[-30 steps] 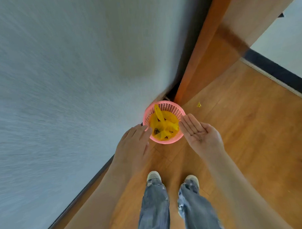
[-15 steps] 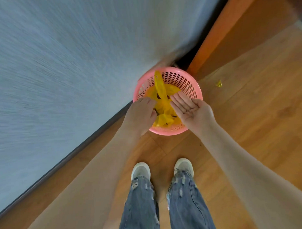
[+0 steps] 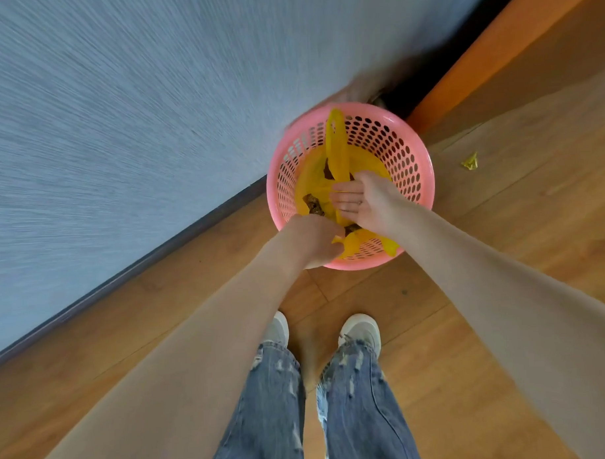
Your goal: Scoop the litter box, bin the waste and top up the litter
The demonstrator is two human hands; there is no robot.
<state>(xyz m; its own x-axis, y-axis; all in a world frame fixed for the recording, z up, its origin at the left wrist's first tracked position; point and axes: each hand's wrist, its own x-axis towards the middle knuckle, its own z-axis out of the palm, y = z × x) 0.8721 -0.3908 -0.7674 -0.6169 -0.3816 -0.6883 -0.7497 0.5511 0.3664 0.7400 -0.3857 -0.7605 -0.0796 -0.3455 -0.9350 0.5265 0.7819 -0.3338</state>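
Both hands are inside the pink bin (image 3: 413,163), which stands on the wood floor (image 3: 502,291) against the grey wall (image 3: 119,115), just beside an orange door frame (image 3: 493,40).

Left hand (image 3: 311,241): seen from the back, knuckles up, fingers curled downward at the near rim of the bin. The fingertips are hidden, but they close on a fold of the yellow bag (image 3: 339,152) at that rim. Grip is tight rather than loose, as far as the view shows.

Right hand (image 3: 365,201): palm turned up and toward the left, fingers (image 3: 343,197) straight and laid together, pointing left across the bin's middle. A ring shows on one finger. The fingers lie against the bag; the thumb side touches the base of the bag's upright strip. Whether the thumb pinches that strip cannot be told.

Bag: it lines the bin loosely, crumpled, with one long handle strip standing up from the middle toward the far rim, its long axis running away from the person. A second flap hangs over the near rim to the right of the left hand. Brown clumps (image 3: 314,203) lie in the bag between the two hands.

Bin: upright, mouth facing up, perforated wall visible all round.

A small yellow scrap (image 3: 470,161) lies on the floor right of the bin, apart from it. The person's white shoes (image 3: 361,330) stand near the bin.
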